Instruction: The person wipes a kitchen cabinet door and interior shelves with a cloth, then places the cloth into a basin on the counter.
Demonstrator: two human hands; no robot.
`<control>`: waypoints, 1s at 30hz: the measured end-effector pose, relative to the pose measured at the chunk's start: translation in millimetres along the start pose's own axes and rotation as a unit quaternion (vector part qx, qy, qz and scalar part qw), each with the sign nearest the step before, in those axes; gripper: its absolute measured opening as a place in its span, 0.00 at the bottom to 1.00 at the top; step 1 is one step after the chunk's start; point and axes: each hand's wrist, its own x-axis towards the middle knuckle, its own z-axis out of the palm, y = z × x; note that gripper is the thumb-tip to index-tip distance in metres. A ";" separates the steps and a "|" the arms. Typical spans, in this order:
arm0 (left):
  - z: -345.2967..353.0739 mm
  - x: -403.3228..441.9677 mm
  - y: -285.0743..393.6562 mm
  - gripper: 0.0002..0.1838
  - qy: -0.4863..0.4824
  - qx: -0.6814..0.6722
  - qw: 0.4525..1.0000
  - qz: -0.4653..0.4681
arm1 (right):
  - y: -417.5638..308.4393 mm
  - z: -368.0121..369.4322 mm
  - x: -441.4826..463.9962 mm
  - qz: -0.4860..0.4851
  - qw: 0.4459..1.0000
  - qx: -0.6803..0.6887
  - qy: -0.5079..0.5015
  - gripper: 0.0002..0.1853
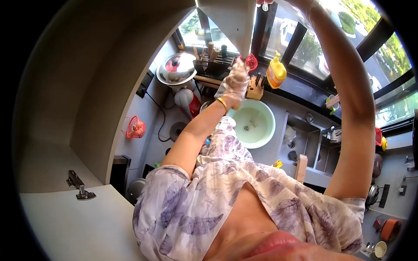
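Left hand (pixel 235 85) in clear glove: fingers (pixel 239 68) just beside red netted item (pixel 251 62), near cabinet panel's (pixel 230 21) corner; grip cannot be told. Green basin (pixel 266 114) bodyward of fingers. Right hand (pixel 300 3) raised, cropped; finger state cannot be told

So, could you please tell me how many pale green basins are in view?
1: the pale green basin, on the counter beside the sink, below the left hand; the person's clothing may hide others.

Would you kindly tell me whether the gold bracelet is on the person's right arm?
No, the gold bracelet circles the left wrist, just behind the left hand.
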 end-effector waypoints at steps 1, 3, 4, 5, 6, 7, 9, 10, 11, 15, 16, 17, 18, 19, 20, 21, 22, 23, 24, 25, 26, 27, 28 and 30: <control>-3.3 -5.9 1.5 0.16 -0.061 -0.095 0.987 -0.117 | -5.2 1.9 2.5 -0.044 0.999 -0.026 -0.006 0.23; -29.2 -8.0 -1.1 0.17 -0.106 -0.119 0.943 -0.294 | -6.3 5.5 5.9 -0.123 0.989 -0.077 -0.019 0.22; -48.0 -6.2 -1.7 0.19 -0.003 -0.214 0.931 -0.294 | -10.5 7.2 0.2 -0.080 0.995 -0.060 -0.011 0.23; -60.4 3.4 -10.6 0.21 -0.069 -0.195 0.913 -0.352 | -19.1 7.9 -6.7 -0.041 0.998 -0.047 -0.001 0.23; -68.4 20.7 -20.0 0.21 -0.019 -0.285 0.861 -0.421 | -26.7 9.1 -8.3 -0.004 0.999 -0.034 0.008 0.24; -89.2 36.6 -25.2 0.20 0.004 -0.313 0.832 -0.457 | -27.4 12.4 -6.3 -0.019 0.999 -0.029 0.021 0.24; -130.5 63.6 -36.0 0.16 0.032 -0.310 0.808 -0.501 | -19.3 14.6 -1.2 -0.049 0.998 -0.018 0.047 0.23; -116.7 72.8 -62.6 0.15 0.079 -0.447 0.734 -0.505 | -14.1 15.3 4.8 -0.050 0.997 -0.024 0.051 0.23; -101.9 82.9 -88.1 0.14 0.127 -0.571 0.642 -0.495 | -11.0 16.3 10.3 -0.050 0.997 -0.029 0.056 0.23; -136.0 128.1 -72.1 0.10 0.106 -0.703 0.679 -0.181 | -1.0 18.5 17.0 -0.076 0.993 -0.028 0.085 0.24; -160.8 144.6 -55.3 0.10 0.090 -0.754 0.641 -0.114 | 4.7 17.1 20.2 -0.074 0.994 -0.015 0.080 0.24; -189.6 159.3 -27.0 0.10 0.101 -0.779 0.611 -0.100 | 8.2 21.5 18.7 -0.081 0.988 -0.031 0.125 0.25; -218.4 173.9 1.2 0.10 0.110 -0.803 0.579 -0.086 | 10.7 27.9 15.9 -0.088 0.980 -0.047 0.170 0.25; -228.1 186.9 19.3 0.12 0.148 -0.770 0.611 -0.109 | 13.9 30.4 14.8 -0.095 0.970 -0.062 0.215 0.26; -239.3 194.1 33.5 0.12 0.134 -0.707 0.687 -0.100 | 19.2 27.4 18.2 -0.054 0.979 -0.035 0.192 0.27; -243.3 199.2 43.6 0.12 0.119 -0.637 0.756 -0.089 | 28.4 20.8 24.4 -0.011 0.985 -0.009 0.170 0.29; -228.1 208.9 45.2 0.12 0.291 -0.502 0.815 -0.009 | 39.0 18.2 29.7 -0.035 0.987 0.033 0.156 0.30; -203.3 221.4 41.8 0.12 0.446 -0.337 0.826 0.069 | 49.5 15.7 35.0 -0.057 0.986 0.076 0.140 0.32; -188.0 216.5 40.8 0.12 0.471 -0.250 0.841 0.089 | 66.6 20.1 37.8 -0.144 0.971 0.134 0.134 0.33; -175.8 210.8 40.2 0.11 0.499 -0.161 0.845 0.104 | 79.2 29.0 39.7 -0.230 0.947 0.188 0.126 0.35; -161.4 192.2 44.0 0.10 0.415 -0.166 0.892 0.062 | 91.1 37.9 43.0 -0.243 0.924 0.213 0.204 0.38; -149.2 173.9 46.1 0.09 0.331 -0.167 0.929 0.021 | 113.3 24.0 59.1 -0.145 0.912 0.315 0.219 0.39; -135.6 153.5 43.3 0.10 0.280 -0.226 0.933 0.007 | 144.3 -6.0 79.2 -0.047 0.881 0.411 0.230 0.41; -79.9 111.1 34.0 0.11 0.212 -0.295 0.931 -0.024 | 118.0 11.8 49.1 -0.072 0.964 0.142 0.215 0.25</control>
